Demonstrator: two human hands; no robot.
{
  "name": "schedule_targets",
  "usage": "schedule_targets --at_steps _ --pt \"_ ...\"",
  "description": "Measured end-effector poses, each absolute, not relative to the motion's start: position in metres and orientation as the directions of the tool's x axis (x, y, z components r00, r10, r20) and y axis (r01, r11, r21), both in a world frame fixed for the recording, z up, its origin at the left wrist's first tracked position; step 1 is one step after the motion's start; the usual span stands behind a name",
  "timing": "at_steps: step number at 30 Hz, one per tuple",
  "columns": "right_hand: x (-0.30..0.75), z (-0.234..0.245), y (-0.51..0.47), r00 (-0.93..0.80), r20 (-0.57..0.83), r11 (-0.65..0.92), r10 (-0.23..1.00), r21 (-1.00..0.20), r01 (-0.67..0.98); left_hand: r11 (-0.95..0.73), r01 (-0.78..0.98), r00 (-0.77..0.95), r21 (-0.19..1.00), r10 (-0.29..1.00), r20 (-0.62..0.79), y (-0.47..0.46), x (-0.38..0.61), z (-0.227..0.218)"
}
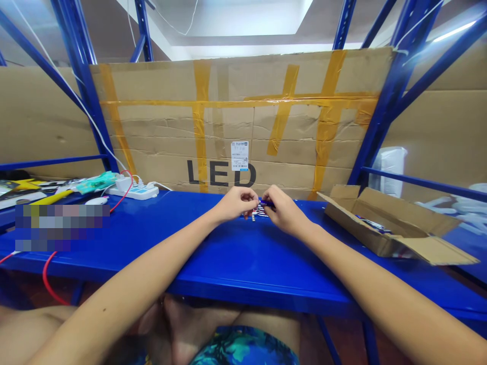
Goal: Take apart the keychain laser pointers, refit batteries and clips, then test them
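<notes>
Both my arms reach forward over a blue metal shelf [236, 253]. My left hand [236, 203] and my right hand [283, 208] meet near the back of the shelf, fingers curled in a pinch. Between them lies a small cluster of shiny metal parts [257, 212] resting on the shelf. My right hand's fingers are closed on a thin dark blue piece [265, 203] that pokes out toward my left hand. My left fingers are closed on one of the small silvery parts; what it is I cannot make out.
A taped cardboard sheet marked "LED" [243, 126] stands behind the shelf. An open cardboard box [395, 225] lies at the right. A white power strip [133, 191] with red and white cables sits at the left, among tools. Blue rack posts [85, 86] flank both sides.
</notes>
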State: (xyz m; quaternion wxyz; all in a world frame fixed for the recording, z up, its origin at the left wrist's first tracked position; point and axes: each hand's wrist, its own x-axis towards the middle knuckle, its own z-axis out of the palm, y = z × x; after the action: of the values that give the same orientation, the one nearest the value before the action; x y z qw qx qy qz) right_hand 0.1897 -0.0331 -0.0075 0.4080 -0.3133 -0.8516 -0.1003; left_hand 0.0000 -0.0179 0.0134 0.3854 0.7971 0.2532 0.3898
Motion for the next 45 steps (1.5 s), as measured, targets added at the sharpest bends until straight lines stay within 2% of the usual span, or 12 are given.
schedule_targets --at_steps 5,9,14,19,22,28,31,34,37,40,42,45 --pt "0.192 -0.005 -0.034 -0.540 0.761 0.796 0.359 0.053 0.603 -0.557 0.082 0.563 0.827 0.710 0.422 -0.018 0.000 0.013" --pt "0.193 -0.005 -0.035 -0.591 0.731 0.750 0.342 0.167 0.641 -0.563 0.078 0.561 0.823 0.707 0.430 -0.018 0.001 0.012" --pt "0.194 -0.003 -0.036 -0.628 0.677 0.676 0.384 0.257 0.690 -0.553 0.072 0.545 0.830 0.719 0.431 -0.019 0.003 0.010" --pt "0.194 -0.001 -0.040 -0.650 0.578 0.651 0.494 0.250 0.717 -0.561 0.082 0.558 0.824 0.710 0.429 -0.015 0.002 0.007" --pt "0.194 0.001 -0.042 -0.633 0.532 0.668 0.563 0.158 0.727 -0.570 0.116 0.568 0.814 0.710 0.416 -0.014 0.002 0.005" --pt "0.194 0.005 -0.043 -0.615 0.506 0.756 0.605 -0.123 0.643 -0.665 0.204 0.583 0.718 0.672 0.457 -0.016 0.002 0.002" --pt "0.196 0.008 -0.041 -0.586 0.456 0.732 0.670 -0.273 0.624 -0.741 0.241 0.602 0.627 0.621 0.502 -0.018 0.002 0.002" --pt "0.200 0.011 -0.039 -0.564 0.361 0.668 0.743 -0.455 0.589 -0.831 0.287 0.636 0.476 0.537 0.554 -0.022 0.002 0.004" --pt "0.205 0.014 -0.039 -0.578 0.205 0.537 0.790 -0.687 0.490 -0.897 0.299 0.689 0.325 0.439 0.577 -0.027 0.003 0.008" --pt "0.211 0.015 -0.038 -0.614 0.027 0.311 0.789 -0.879 0.361 -0.931 0.279 0.730 0.235 0.365 0.577 -0.031 0.005 0.011" --pt "0.215 0.015 -0.036 -0.657 -0.057 0.171 0.751 -0.945 0.278 -0.945 0.269 0.751 0.185 0.326 0.574 -0.032 0.006 0.011" --pt "0.222 0.012 -0.032 -0.735 -0.135 -0.003 0.664 -0.984 0.178 -0.961 0.251 0.777 0.116 0.271 0.568 -0.034 0.007 0.012"
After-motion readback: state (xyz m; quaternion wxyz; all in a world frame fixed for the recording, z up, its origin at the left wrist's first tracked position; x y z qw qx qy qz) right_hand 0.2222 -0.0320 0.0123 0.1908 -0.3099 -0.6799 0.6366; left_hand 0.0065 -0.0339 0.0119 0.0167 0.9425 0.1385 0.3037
